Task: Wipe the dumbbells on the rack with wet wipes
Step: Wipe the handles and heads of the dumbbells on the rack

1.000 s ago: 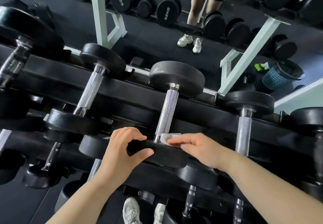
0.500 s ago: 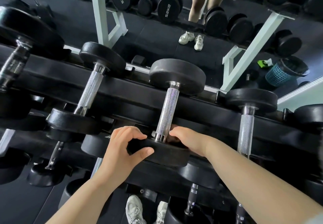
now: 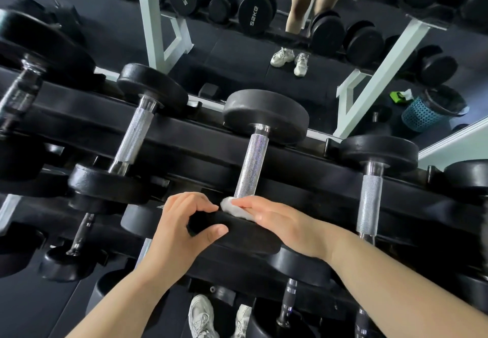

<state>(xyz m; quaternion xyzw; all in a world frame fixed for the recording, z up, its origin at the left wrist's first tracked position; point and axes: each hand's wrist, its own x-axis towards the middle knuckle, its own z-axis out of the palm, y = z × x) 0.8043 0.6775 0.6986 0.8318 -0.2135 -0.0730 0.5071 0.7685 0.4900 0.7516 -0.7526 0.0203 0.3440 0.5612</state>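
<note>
A black dumbbell with a knurled silver handle (image 3: 250,166) lies across the top tier of the black rack (image 3: 303,163). My left hand (image 3: 182,226) grips the near head (image 3: 245,234) of this dumbbell at its left edge, thumb below and fingers curled over the top. My right hand (image 3: 280,219) presses a white wet wipe (image 3: 233,207) flat onto the top of that same head, right at the base of the handle. The far head (image 3: 265,116) is untouched.
More dumbbells sit on the rack to the left (image 3: 132,137) and right (image 3: 372,189), with others on the lower tier. A mirror behind shows white rack legs, a blue waste basket (image 3: 427,110) and a green wipe pack (image 3: 400,96). My shoes (image 3: 203,316) show below.
My right hand slid back from behind the handle's base onto the top of the near head, and the wipe shows again under its fingers. My left hand kept its grip.
</note>
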